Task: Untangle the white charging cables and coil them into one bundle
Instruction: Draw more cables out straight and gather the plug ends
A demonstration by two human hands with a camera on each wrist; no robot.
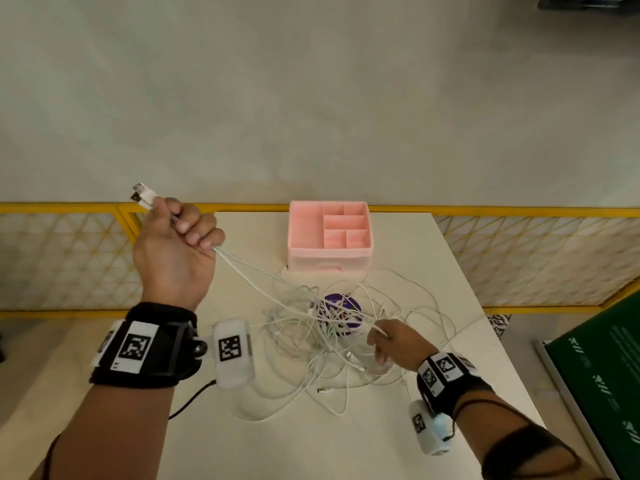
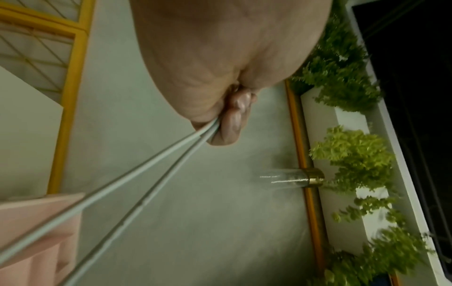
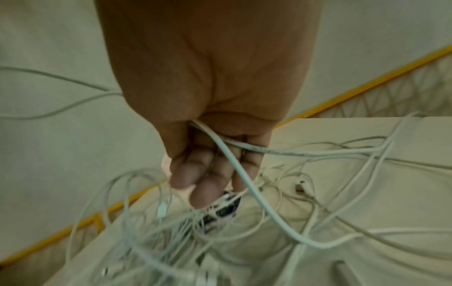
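Two USB plugs (image 1: pixel 142 195) show only from the head; both hands' grips, left hand (image 1: pixel 176 244) and right hand (image 1: pixel 393 344), clench white cables (image 1: pixel 329 341).

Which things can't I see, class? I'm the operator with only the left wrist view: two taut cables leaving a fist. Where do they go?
Observer: They run down into a tangle of white cables on the table, in the head view.
Operator: What sticks out above the fist?
Observer: Two USB plugs poke out above the left hand.
Operator: And the other hand?
Observer: The right hand holds a cable loop at the tangle's right side.
Operator: Is anything under the tangle?
Observer: A purple disc lies under it, in front of a pink organiser.
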